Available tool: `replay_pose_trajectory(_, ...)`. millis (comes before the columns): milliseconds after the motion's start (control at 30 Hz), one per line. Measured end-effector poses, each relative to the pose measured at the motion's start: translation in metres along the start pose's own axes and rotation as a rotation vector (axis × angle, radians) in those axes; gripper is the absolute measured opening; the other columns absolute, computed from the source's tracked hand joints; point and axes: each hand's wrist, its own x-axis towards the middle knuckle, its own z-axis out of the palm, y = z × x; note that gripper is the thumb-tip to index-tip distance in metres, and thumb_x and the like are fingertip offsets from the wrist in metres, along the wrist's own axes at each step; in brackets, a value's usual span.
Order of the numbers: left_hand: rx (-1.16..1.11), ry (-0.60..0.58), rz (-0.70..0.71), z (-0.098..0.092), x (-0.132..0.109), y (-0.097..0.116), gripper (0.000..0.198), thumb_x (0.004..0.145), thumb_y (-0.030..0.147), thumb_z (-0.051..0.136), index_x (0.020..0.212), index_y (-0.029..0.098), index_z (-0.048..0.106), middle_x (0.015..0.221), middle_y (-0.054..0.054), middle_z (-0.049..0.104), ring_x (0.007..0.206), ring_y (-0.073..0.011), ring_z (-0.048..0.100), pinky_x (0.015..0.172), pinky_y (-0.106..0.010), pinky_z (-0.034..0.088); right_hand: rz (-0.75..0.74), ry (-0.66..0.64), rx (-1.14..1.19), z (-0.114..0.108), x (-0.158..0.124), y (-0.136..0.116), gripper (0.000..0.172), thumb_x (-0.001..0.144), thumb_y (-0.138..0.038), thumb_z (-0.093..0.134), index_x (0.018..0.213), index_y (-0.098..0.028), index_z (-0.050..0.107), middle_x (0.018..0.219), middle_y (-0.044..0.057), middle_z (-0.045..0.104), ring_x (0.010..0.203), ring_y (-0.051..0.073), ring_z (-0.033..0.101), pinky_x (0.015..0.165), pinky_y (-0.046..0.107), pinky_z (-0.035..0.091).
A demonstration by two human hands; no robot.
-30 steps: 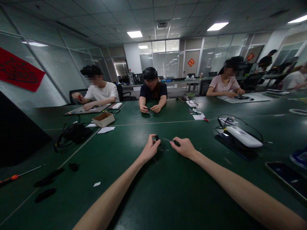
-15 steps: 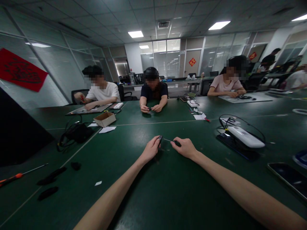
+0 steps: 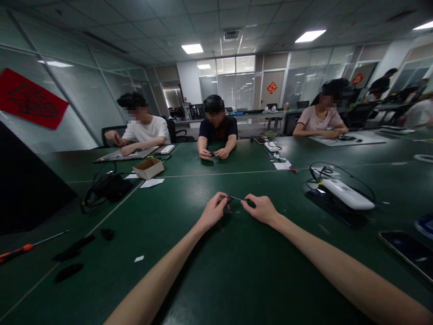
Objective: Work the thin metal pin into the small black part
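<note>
Both my arms stretch out over a dark green table (image 3: 237, 271). My left hand (image 3: 214, 211) is closed in a pinch on a small black part (image 3: 229, 199) held just above the tabletop. My right hand (image 3: 261, 209) is closed on the dark handle of a thin screwdriver (image 3: 244, 200). Its metal shaft points left and its tip meets the small black part. The two hands are a few centimetres apart.
A white device with black cables (image 3: 347, 194) lies on a dark slab at right, and a phone (image 3: 407, 249) near the right edge. An orange-handled screwdriver (image 3: 20, 249), black pieces (image 3: 69, 271), a cable bundle (image 3: 106, 187) and a cardboard box (image 3: 148, 168) sit left. Three people sit across the table.
My left hand has turned the small black part and brought it closer to the screwdriver tip; the tip now touches it. The right hand has hardly moved.
</note>
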Motion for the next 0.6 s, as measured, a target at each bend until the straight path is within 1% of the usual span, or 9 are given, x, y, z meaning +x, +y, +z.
replay_pose_trajectory(267, 0.056, 0.058, 0.032, -0.001, -0.004, 0.011, 0.039, 0.080, 0.049, 0.049, 0.095, 0.015, 0.058, 0.066, 0.000, 0.053, 0.046, -0.0071, 0.041, 0.042, -0.017, 0.030, -0.016, -0.020, 0.030, 0.000, -0.001, 0.001, 0.039, 0.092, -0.046, 0.036, 0.093, -0.017, 0.063, 0.065, 0.003, 0.062, 0.051, 0.011, 0.054, 0.050, 0.021, 0.036)
replay_pose_trajectory(467, 0.080, 0.072, 0.045, -0.001, -0.006, 0.015, 0.041, 0.080, 0.050, 0.048, 0.091, 0.013, 0.063, 0.063, -0.001, 0.053, 0.050, -0.0095, 0.044, 0.045, -0.019, 0.032, -0.008, -0.009, 0.009, 0.000, 0.000, 0.000, 0.039, 0.091, -0.046, 0.037, 0.093, -0.017, 0.063, 0.066, 0.004, 0.063, 0.053, 0.012, 0.055, 0.051, 0.022, 0.036)
replay_pose_trajectory(600, 0.087, 0.074, 0.031, -0.001, -0.006, 0.014, 0.042, 0.081, 0.050, 0.047, 0.090, 0.013, 0.063, 0.061, -0.001, 0.052, 0.050, -0.0098, 0.043, 0.044, -0.019, 0.031, 0.001, 0.003, -0.001, 0.001, 0.000, 0.000, 0.039, 0.091, -0.047, 0.038, 0.092, -0.018, 0.064, 0.065, 0.004, 0.063, 0.053, 0.013, 0.056, 0.052, 0.022, 0.036)
